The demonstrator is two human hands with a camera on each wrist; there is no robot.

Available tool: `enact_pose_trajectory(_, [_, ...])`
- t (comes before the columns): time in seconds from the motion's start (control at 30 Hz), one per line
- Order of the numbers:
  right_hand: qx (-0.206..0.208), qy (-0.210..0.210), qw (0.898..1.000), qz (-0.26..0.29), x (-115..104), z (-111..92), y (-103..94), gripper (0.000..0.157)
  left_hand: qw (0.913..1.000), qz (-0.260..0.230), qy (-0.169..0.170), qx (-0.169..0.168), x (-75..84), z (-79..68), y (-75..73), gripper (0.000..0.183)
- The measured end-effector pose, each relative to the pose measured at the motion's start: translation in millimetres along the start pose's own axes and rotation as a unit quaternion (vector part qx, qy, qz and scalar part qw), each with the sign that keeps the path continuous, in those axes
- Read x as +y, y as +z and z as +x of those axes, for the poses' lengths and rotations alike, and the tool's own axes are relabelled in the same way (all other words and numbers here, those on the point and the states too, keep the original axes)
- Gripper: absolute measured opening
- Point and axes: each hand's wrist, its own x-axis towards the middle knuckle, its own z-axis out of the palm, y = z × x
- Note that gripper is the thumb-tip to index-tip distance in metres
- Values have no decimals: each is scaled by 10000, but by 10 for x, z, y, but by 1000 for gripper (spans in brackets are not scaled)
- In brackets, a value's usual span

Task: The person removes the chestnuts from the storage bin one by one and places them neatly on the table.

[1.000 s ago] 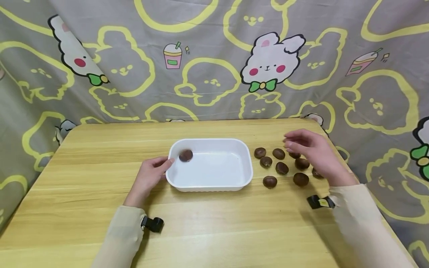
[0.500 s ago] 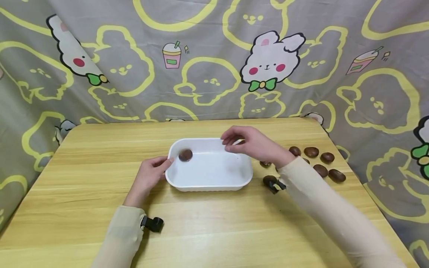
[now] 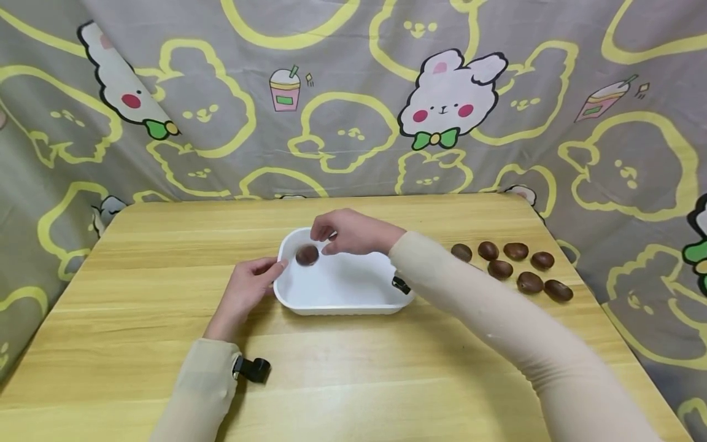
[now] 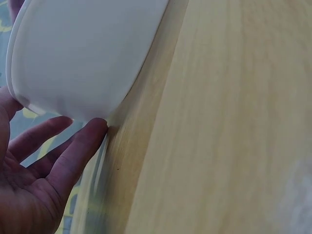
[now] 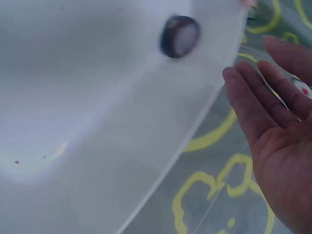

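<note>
A white plastic tray (image 3: pixel 342 285) stands on the table, with one brown chestnut (image 3: pixel 307 255) in its far left corner. My left hand (image 3: pixel 245 291) grips the tray's left end, thumb over the rim and fingers against the outside; the left wrist view shows these fingers (image 4: pixel 80 151) touching the tray wall. Above the far side of the tray is my right hand (image 3: pixel 353 231), just right of the chestnut and apart from it. The right wrist view shows its loosely extended fingers (image 5: pixel 243 97) and bare palm, holding nothing. My right forearm hides the tray's right end.
Several loose chestnuts (image 3: pixel 500 269) lie on the table right of the tray, partly behind my right sleeve (image 3: pixel 486 307). The wooden table (image 3: pixel 353 380) ends at a patterned grey curtain (image 3: pixel 353 73) behind and on both sides.
My right hand has moved left from above the loose chestnuts, across the tray, to beside the chestnut inside. My left hand keeps its grip on the tray.
</note>
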Motion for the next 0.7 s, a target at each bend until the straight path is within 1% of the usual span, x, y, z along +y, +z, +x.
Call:
enact_pose_trajectory(0.07, [-198,15,9989,-417,-1,81,51,33,10000,2,-7,-6,2,-4,-7,53])
enact_pose_trajectory(0.13, [-419,-74,9960,-784,3,148,97,36,10000,5,-19,-14,3,-6,-14,52])
enact_pose_trajectory(0.23, [-697,-236,9912,-1102,2,217,145,41,10000,38,-26,14,5,-3,-22,51])
enact_pose_trajectory(0.33, [-846,-347,9883,-1218,14,267,185,44,9999,129,-23,55,6,-2,-17,50])
enact_pose_trajectory(0.47, [-948,-351,9850,-1398,36,326,236,46,9998,163,-20,73,8,-3,-14,50])
enact_pose_trajectory(0.53, [-977,-328,9847,-1406,46,346,258,46,9999,149,-14,86,7,-2,-8,50])
enact_pose_trajectory(0.6, [-975,-360,9846,-1405,54,363,273,46,9999,128,-18,95,4,2,-3,50])
enact_pose_trajectory(0.7, [-916,-509,9839,-1451,72,381,287,39,9999,111,-45,111,9,6,0,49])
